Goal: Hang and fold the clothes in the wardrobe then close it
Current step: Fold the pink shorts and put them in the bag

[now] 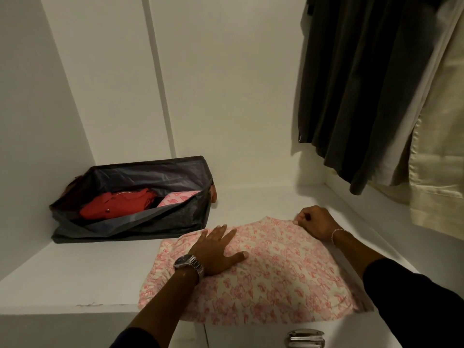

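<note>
A pink and cream floral garment (266, 280) lies folded on the white wardrobe shelf (75, 272), its front edge hanging slightly over the shelf edge. My left hand (218, 249), with a watch on the wrist, presses flat on the garment's left half with straight, spread fingers. My right hand (313, 222), with a thin bracelet on the wrist, pinches the garment's far right corner with curled fingers.
A dark fabric storage box (185, 214) stands open at the back left, holding a red garment (113, 204) and a pink patterned one (178, 198). A dark garment (359, 91) and a cream one (439, 151) hang at the upper right. A metal hinge (305, 337) sits below the shelf.
</note>
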